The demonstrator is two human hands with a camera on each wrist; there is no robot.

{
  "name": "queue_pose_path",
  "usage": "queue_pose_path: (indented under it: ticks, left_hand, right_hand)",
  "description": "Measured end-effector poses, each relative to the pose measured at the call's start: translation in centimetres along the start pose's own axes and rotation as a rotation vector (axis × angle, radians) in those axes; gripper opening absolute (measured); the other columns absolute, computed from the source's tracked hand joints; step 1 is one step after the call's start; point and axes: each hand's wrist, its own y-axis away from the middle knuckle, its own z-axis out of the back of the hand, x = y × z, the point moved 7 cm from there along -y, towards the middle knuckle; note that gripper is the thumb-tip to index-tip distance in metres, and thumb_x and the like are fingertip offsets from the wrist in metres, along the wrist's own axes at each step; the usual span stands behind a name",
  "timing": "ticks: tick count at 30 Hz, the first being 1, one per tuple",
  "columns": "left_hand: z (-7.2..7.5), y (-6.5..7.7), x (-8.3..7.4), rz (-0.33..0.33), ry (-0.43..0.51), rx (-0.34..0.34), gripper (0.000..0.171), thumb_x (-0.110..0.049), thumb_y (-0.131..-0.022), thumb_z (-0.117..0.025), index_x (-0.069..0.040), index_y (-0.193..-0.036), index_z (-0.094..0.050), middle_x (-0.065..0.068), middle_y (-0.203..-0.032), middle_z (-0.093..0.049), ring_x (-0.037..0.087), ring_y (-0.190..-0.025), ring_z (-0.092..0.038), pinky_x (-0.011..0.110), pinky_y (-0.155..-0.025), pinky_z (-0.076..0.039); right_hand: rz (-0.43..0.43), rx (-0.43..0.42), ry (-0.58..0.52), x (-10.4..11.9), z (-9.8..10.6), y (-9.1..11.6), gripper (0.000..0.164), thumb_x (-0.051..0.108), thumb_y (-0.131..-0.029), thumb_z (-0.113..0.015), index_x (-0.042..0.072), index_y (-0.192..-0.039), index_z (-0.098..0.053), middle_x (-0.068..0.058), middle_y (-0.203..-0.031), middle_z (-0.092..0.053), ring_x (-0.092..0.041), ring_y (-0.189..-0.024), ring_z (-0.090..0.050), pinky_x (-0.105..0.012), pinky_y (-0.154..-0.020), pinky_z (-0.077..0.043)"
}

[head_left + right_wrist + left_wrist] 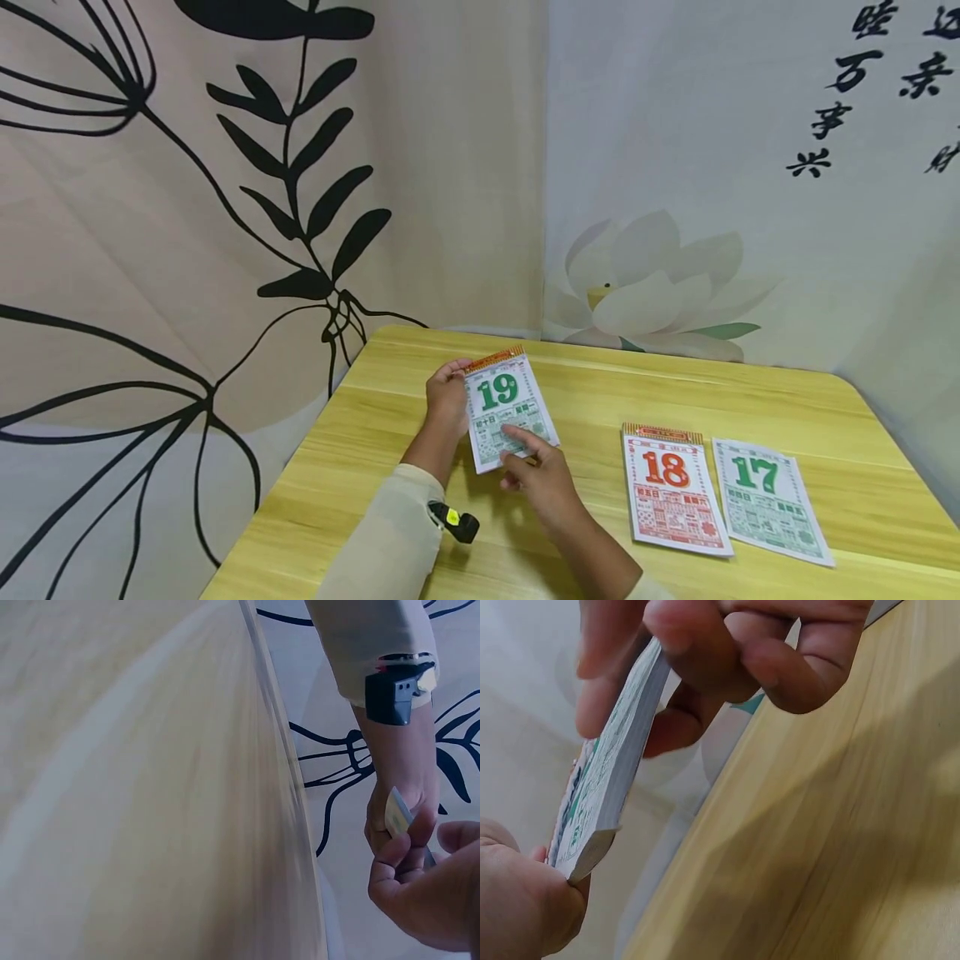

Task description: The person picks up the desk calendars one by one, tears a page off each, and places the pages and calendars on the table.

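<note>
Yellow wood-grain table [585,392], green 19 calendar pad [506,408] raised above it, left hand [447,398] gripping its upper left edge, right hand [543,475] pinching its lower part, red 18 calendar pad [675,492] and green 17 page [772,504] lying rightward, printed backdrop [465,167] behind.

The left calendar pad [497,412] bears green print, the middle pad [675,492] red. The table [420,354] shows yellow wood grain.

Looks like the 19 pad [501,407] is being held by the left hand [447,402] and right hand [542,477], 18 pad [675,498] and 17 page [772,502] lying off to their right.
</note>
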Motion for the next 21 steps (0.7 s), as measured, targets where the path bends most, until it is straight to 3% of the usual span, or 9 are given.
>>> queue_pose_path:
  ticks: [8,13,16,21]
  left_hand:
    - [-0.56,0.61,-0.28,-0.004,0.001,0.023,0.033,-0.014,-0.119,-0.041,-0.007,-0.127,-0.072,0.013,-0.118,-0.063,0.022,-0.094,-0.069,0.027,-0.075,-0.062]
    - [-0.80,0.66,-0.27,-0.008,0.012,0.031,0.033,-0.014,-0.119,-0.040,-0.006,-0.127,-0.072,0.013,-0.118,-0.063,0.021,-0.094,-0.068,0.026,-0.076,-0.062]
    - [-0.90,0.59,-0.17,-0.005,0.021,0.036,0.033,-0.013,-0.118,-0.040,-0.006,-0.127,-0.072,0.013,-0.119,-0.063,0.022,-0.095,-0.069,0.027,-0.077,-0.063]
    - [-1.00,0.66,-0.20,-0.006,0.030,0.030,0.033,-0.011,-0.118,-0.040,-0.006,-0.125,-0.072,0.012,-0.119,-0.063,0.022,-0.096,-0.069,0.027,-0.077,-0.063]
  right_hand:
    - [0.006,0.003,-0.002,-0.03,-0.43,0.18,0.051,0.006,-0.105,-0.068,0.003,-0.155,-0.059,-0.019,-0.128,-0.062,-0.014,-0.071,-0.065,-0.024,-0.070,-0.060]
    - [0.021,-0.021,-0.013,-0.05,-0.57,0.26,0.055,0.001,-0.098,-0.074,0.001,-0.152,-0.062,-0.024,-0.137,-0.062,-0.014,-0.072,-0.065,-0.023,-0.069,-0.061]
    - [0.037,-0.057,-0.008,-0.10,-0.45,0.18,0.054,-0.004,-0.094,-0.075,-0.003,-0.147,-0.065,-0.023,-0.128,-0.067,-0.014,-0.070,-0.066,-0.022,-0.067,-0.060]
    - [0.044,-0.117,0.021,-0.42,-0.24,-0.18,0.038,-0.007,-0.093,-0.075,-0.009,-0.131,-0.071,-0.013,-0.103,-0.070,-0.014,-0.064,-0.064,-0.022,-0.061,-0.057]
